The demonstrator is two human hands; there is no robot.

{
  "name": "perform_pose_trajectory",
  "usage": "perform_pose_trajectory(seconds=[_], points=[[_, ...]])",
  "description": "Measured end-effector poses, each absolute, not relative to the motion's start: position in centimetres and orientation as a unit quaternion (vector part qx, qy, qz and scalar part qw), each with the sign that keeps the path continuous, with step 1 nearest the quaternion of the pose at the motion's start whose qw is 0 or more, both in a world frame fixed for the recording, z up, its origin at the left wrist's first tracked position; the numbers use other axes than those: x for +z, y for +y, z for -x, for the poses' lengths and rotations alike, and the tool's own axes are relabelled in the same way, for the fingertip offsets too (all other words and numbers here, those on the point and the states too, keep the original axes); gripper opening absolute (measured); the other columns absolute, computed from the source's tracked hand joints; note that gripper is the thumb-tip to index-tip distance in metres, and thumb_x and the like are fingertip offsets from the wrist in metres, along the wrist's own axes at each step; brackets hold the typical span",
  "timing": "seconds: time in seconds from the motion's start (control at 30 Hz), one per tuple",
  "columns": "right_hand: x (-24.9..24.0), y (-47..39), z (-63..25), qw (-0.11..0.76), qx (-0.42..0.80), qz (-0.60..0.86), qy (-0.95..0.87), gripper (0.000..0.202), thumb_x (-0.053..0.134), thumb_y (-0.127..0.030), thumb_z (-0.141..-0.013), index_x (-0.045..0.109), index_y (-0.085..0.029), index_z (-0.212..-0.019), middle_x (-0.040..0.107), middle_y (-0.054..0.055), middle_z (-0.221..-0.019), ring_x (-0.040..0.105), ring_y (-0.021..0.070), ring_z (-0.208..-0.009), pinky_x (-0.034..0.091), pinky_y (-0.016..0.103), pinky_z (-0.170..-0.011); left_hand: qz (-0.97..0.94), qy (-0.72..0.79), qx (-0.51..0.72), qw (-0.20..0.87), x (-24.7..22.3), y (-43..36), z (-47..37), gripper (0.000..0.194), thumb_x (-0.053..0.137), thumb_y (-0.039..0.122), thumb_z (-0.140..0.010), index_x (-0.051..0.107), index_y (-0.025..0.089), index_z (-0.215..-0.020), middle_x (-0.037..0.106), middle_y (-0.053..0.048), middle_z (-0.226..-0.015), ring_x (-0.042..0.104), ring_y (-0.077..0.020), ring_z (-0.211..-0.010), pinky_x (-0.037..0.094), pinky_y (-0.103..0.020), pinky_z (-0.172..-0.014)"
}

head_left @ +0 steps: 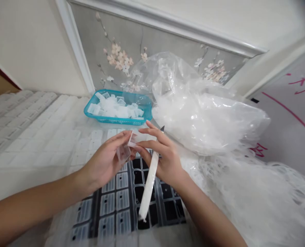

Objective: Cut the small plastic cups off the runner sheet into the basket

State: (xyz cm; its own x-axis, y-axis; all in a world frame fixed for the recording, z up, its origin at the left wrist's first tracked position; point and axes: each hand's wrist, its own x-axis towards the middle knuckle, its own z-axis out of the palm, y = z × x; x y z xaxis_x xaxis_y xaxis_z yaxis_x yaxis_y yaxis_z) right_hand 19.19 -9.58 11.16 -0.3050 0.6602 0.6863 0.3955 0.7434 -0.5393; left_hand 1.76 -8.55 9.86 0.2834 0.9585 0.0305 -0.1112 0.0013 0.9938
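Between the fingers of my left hand (105,159) is a small clear plastic box (123,153). My right hand (165,154) meets it, thumb and fingers at a translucent plastic piece (135,138) by the box's upper edge; whether the two are joined I cannot tell. My right hand also keeps a slim white-wrapped tool (149,188) between its fingers, its dark pointed tip showing above the knuckles. Below both hands lies a black tray (96,209) with rectangular compartments. Clear ribbed pieces (123,199) fill its left columns, and dark compartments (170,209) show on the right.
A blue basket (103,119) of small translucent pieces stands at the back. Beside it bulges a large clear plastic bag (198,120) with white contents. Stringy white plastic (265,195) is heaped at right. Rows of white pieces (52,137) cover the left side, and a patterned wall panel (88,41) rises behind.
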Motion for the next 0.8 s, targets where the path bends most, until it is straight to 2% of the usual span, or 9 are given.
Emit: perform_pose_trajectory(seconds=[0.1,0.27,0.37,0.47,0.53,0.6,0.7,0.8], points=[[11.5,-10.0,-19.3,0.506,0.121,0.334,-0.786,0.012,0.061,-0.017,-0.092,0.070,-0.024,-0.096,0.067,0.008,-0.116,0.058,0.0251,-0.125,0.048,0.051,-0.110,-0.412,0.397,0.488,0.660,9.9,-8.7,-2.1,0.030,0.046,0.045,-0.098,0.061,0.020,-0.099,0.068,-0.006,-0.095,0.065,-0.0164,-0.081,0.057,-0.032,-0.071],[11.7,-10.5,-19.1,0.518,0.087,0.329,-0.785,0.015,0.061,-0.015,-0.091,0.069,-0.023,-0.101,0.067,0.008,-0.112,0.058,0.0258,-0.124,0.050,0.051,-0.108,-0.413,0.370,0.512,0.656,10.1,-9.3,-2.4,0.027,0.042,0.042,-0.100,0.059,0.021,-0.099,0.065,-0.005,-0.094,0.062,-0.0158,-0.084,0.055,-0.032,-0.076],[11.6,-10.7,-18.8,0.518,0.092,0.336,-0.781,0.010,0.063,-0.018,-0.091,0.069,-0.024,-0.097,0.067,0.007,-0.110,0.060,0.0256,-0.122,0.050,0.051,-0.107,-0.501,0.352,0.560,0.558,10.1,-9.6,-1.9,0.018,0.055,0.038,-0.095,0.058,0.024,-0.106,0.058,-0.002,-0.092,0.057,-0.0135,-0.081,0.052,-0.027,-0.070],[11.9,-10.8,-19.0,0.525,0.147,0.359,-0.758,0.003,0.065,-0.023,-0.091,0.068,-0.025,-0.091,0.067,0.006,-0.111,0.060,0.0256,-0.122,0.050,0.051,-0.106,-0.693,0.303,0.559,0.340,10.3,-9.5,-1.4,0.028,0.068,0.029,-0.087,0.060,0.028,-0.115,0.057,-0.002,-0.094,0.055,-0.0157,-0.086,0.050,-0.029,-0.074],[12.2,-10.8,-19.4,0.527,0.211,0.364,-0.738,0.003,0.066,-0.026,-0.091,0.068,-0.025,-0.089,0.067,0.005,-0.113,0.060,0.0250,-0.122,0.050,0.049,-0.106,-0.772,0.283,0.512,0.247,10.6,-9.4,-1.1,0.026,0.067,0.022,-0.088,0.062,0.029,-0.112,0.059,-0.002,-0.094,0.056,-0.0169,-0.088,0.050,-0.032,-0.077],[12.5,-10.6,-19.8,0.518,0.291,0.345,-0.727,0.005,0.065,-0.028,-0.092,0.068,-0.025,-0.091,0.066,0.004,-0.115,0.060,0.0236,-0.122,0.050,0.048,-0.106,-0.787,0.285,0.489,0.245,10.9,-9.2,-1.0,0.018,0.064,0.021,-0.090,0.062,0.028,-0.107,0.059,-0.001,-0.092,0.057,-0.0168,-0.087,0.049,-0.032,-0.077],[12.7,-10.2,-20.4,0.484,0.396,0.297,-0.722,0.010,0.061,-0.032,-0.094,0.068,-0.026,-0.098,0.066,0.004,-0.117,0.062,0.0218,-0.119,0.051,0.046,-0.105,-0.768,0.300,0.478,0.304,11.3,-9.0,-0.8,0.008,0.058,0.027,-0.095,0.060,0.025,-0.102,0.059,-0.002,-0.087,0.058,-0.0161,-0.082,0.049,-0.030,-0.071],[12.5,-9.8,-20.8,0.471,0.399,0.308,-0.724,0.011,0.058,-0.032,-0.095,0.067,-0.027,-0.095,0.066,0.002,-0.117,0.063,0.0211,-0.117,0.053,0.046,-0.102,-0.773,0.315,0.452,0.314,11.6,-8.9,-0.5,0.010,0.054,0.029,-0.096,0.060,0.024,-0.103,0.061,-0.002,-0.086,0.059,-0.0147,-0.075,0.050,-0.028,-0.067]])
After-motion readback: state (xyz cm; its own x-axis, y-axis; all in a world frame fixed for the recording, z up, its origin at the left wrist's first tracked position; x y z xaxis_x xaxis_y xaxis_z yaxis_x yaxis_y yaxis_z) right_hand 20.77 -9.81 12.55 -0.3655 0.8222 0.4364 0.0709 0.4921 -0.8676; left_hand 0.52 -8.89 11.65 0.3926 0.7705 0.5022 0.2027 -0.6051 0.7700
